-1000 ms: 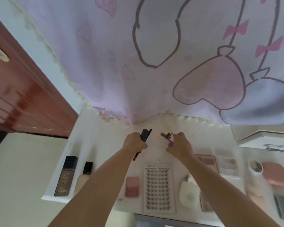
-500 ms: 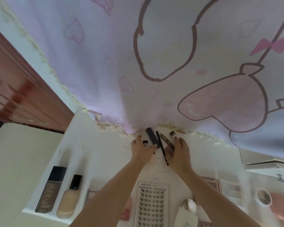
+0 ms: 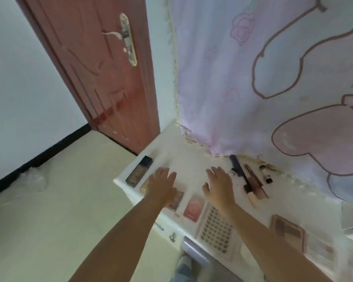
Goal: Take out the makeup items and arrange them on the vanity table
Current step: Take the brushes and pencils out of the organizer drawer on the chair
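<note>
Both hands drawn back off the pencils (image 3: 251,180), left hand (image 3: 161,186) and right hand (image 3: 219,186) fingers spread, empty

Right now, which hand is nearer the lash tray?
Right. The right hand hovers open just above the lash tray's far end, its forearm crossing the tray. The left hand is further left, over the compacts beyond the red compact.

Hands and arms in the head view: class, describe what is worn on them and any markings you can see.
Both forearms are bare as far up as the frame shows, with no sleeves in view. The left hand and right hand wear no gloves; no watch, bracelet or ring is visible on either. The picture is slightly blurred, so small marks cannot be ruled out.
</note>
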`<state>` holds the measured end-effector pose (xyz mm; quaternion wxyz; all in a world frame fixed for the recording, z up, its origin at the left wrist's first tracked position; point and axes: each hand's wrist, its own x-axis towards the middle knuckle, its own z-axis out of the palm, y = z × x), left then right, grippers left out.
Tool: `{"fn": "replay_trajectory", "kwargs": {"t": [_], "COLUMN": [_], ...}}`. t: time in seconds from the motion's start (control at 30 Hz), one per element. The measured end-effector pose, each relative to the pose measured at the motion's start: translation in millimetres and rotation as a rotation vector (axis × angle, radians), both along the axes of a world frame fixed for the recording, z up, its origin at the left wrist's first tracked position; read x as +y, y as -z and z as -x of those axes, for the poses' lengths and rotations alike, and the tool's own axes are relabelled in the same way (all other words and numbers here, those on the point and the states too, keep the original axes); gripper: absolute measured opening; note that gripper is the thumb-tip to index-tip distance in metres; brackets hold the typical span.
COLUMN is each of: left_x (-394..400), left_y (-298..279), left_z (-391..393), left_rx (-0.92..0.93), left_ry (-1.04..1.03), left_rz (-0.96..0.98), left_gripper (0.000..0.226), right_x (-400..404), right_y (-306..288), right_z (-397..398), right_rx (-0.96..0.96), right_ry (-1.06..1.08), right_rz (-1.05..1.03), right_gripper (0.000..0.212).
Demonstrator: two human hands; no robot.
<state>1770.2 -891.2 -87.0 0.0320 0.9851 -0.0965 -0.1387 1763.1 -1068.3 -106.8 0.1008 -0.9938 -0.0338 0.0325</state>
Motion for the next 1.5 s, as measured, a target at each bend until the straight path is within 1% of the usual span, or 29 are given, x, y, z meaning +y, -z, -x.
{"fn": "replay_trajectory", "kwargs": {"t": [0.07,0.13,0.23,0.33,0.43,0.57,0.7,0.83,0.93,1.0,1.1,1.17,1.33,1.5], "left_x": [57.6,119.3,206.0,273.4,316.0,350.7,380.1,432.8,474.0,501.5,535.9,557.7,618.0,703.2], "left_y": [-18.0,-36.8,-62.1,-81.5,-91.6,-88.1,-72.0,-72.8,-86.9,-96.4,-111.3,-114.9,-106.4,-120.9], "left_z": [42.5,101.0,211.1,332.0,452.9,599.1,729.5,847.0,937.3,992.0,1057.2,1096.8,1204.0,1329.8], "left_rx": [-0.094,-0.137,-0.198,-0.24,-0.265,-0.265,-0.25,-0.193,-0.085,-0.053,-0.083,-0.091,-0.085,-0.094], "left_ry": [-0.1,-0.252,-0.544,-0.828,-1.109,-1.467,-1.765,-1.936,-2.015,-2.08,-2.204,-2.251,-2.337,-2.366], "left_rz": [-0.12,-0.202,-0.245,-0.292,-0.319,-0.303,-0.281,-0.337,-0.396,-0.441,-0.436,-0.436,-0.442,-0.48], "left_gripper": [0.05,0.053,0.054,0.054,0.054,0.054,0.053,0.053,0.053,0.054,0.054,0.053,0.052,0.051], "right_x": [55.3,120.0,219.4,310.1,391.2,482.4,567.2,669.4,738.4,778.7,823.9,851.3,929.0,1025.4], "right_y": [-18.3,-38.5,-64.8,-85.7,-97.4,-101.4,-88.2,-86.1,-97.7,-103.8,-111.5,-113.8,-112.4,-122.0], "right_z": [16.4,46.6,108.0,184.0,270.2,390.0,506.8,629.4,728.8,791.1,871.5,920.7,1040.1,1165.4], "right_rx": [-0.046,-0.078,-0.119,-0.146,-0.136,-0.156,-0.147,-0.139,-0.121,-0.114,-0.127,-0.142,-0.162,-0.155], "right_ry": [-0.139,-0.291,-0.623,-0.889,-1.118,-1.413,-1.624,-1.789,-1.929,-2.008,-2.121,-2.182,-2.269,-2.262], "right_rz": [0.012,0.007,0.033,0.017,0.019,-0.01,-0.004,-0.067,-0.122,-0.157,-0.166,-0.16,-0.184,-0.223], "right_gripper": [0.051,0.054,0.06,0.061,0.062,0.06,0.059,0.058,0.056,0.056,0.056,0.056,0.054,0.054]}}
